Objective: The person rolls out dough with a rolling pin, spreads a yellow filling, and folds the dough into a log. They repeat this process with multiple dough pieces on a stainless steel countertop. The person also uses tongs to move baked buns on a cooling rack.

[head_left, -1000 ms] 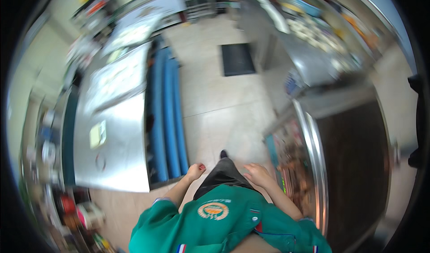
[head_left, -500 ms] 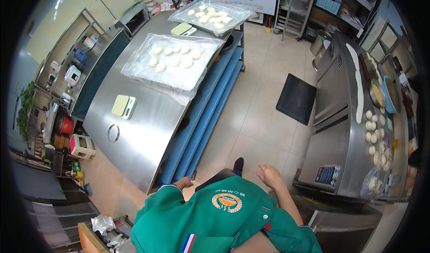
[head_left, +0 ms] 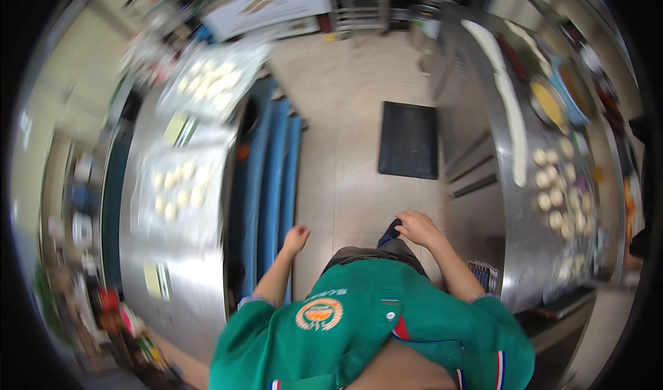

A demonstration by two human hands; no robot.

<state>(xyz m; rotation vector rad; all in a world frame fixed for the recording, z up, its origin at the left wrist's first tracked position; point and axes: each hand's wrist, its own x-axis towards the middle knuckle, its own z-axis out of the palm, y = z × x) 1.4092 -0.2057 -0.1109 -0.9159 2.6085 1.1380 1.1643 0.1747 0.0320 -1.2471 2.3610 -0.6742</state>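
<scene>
Nothing is held in either hand. The left hand (head_left: 296, 239) is seen loosely curled and empty, hanging over the tiled floor (head_left: 345, 134) just beside the stack of blue trays (head_left: 271, 183) stored along the edge of the left table. The right hand (head_left: 416, 228) is relaxed with the fingers half bent, also empty, near the front of the steel counter (head_left: 483, 183) on the right; a dark shoe tip (head_left: 390, 232) is seen just beside it. Both forearms are bare below green sleeves (head_left: 387, 321).

On the right counter, a long strip of pale dough (head_left: 511, 107) is laid along the edge, and round dough pieces (head_left: 556, 190) are set in rows nearer the person. A round pan (head_left: 549, 100) with yellow contents is placed farther along. A black mat (head_left: 409, 140) lies on the floor in front of that counter.

On the left steel table (head_left: 173, 266), two plastic-covered sheets of dough balls (head_left: 181, 190) are laid out, the farther one being blurred. Small yellow-green pads (head_left: 153, 279) rest on the table near and far.
</scene>
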